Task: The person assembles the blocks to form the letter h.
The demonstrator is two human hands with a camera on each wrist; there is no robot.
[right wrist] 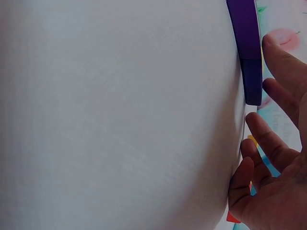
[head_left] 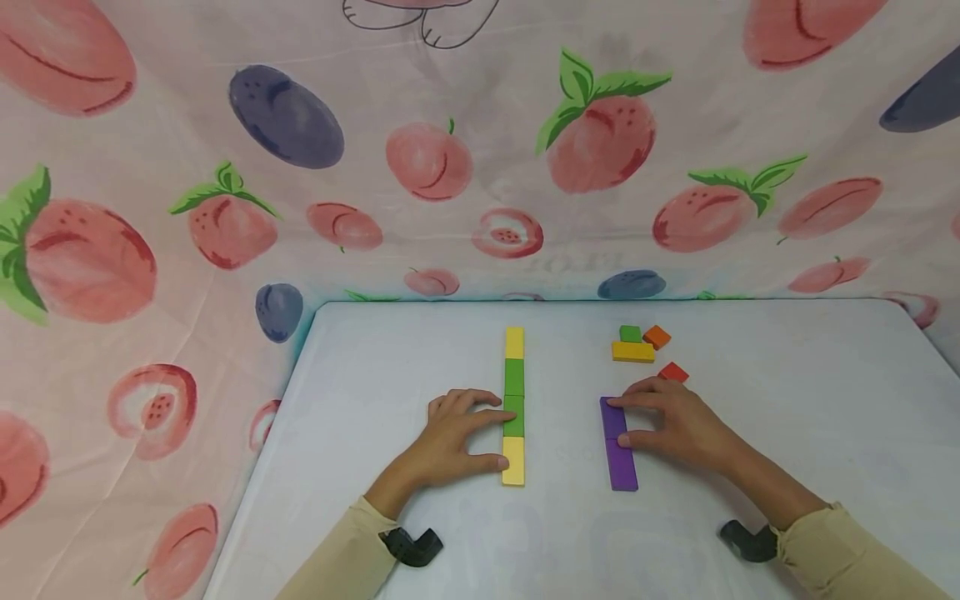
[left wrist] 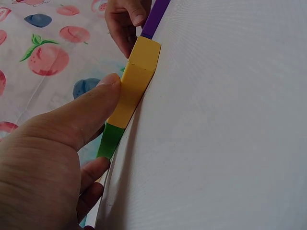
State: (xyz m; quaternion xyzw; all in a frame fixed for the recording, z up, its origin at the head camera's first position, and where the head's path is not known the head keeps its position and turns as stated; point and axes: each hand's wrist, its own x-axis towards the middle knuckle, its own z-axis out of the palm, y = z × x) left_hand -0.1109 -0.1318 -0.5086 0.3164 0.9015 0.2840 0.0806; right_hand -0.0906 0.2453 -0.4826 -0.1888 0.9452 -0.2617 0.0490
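Observation:
A straight row of blocks lies on the table, with a yellow block (head_left: 513, 342) at the far end, two green blocks (head_left: 513, 377) in the middle and a near yellow block (head_left: 513, 472). My left hand (head_left: 453, 437) is at the row's left side. Its thumb touches the near yellow block, and its index finger reaches onto the nearer green one. To the right, two purple blocks (head_left: 622, 467) lie end to end, slightly slanted. My right hand (head_left: 678, 423) is along their right side, thumb near where they meet and index finger at the far end.
Behind the right hand lie a loose green block (head_left: 630, 333), a yellow block (head_left: 633, 352), an orange block (head_left: 657, 337) and a red block (head_left: 673, 372). A fruit-patterned cloth (head_left: 360, 167) hangs behind and left of the white table (head_left: 375, 350).

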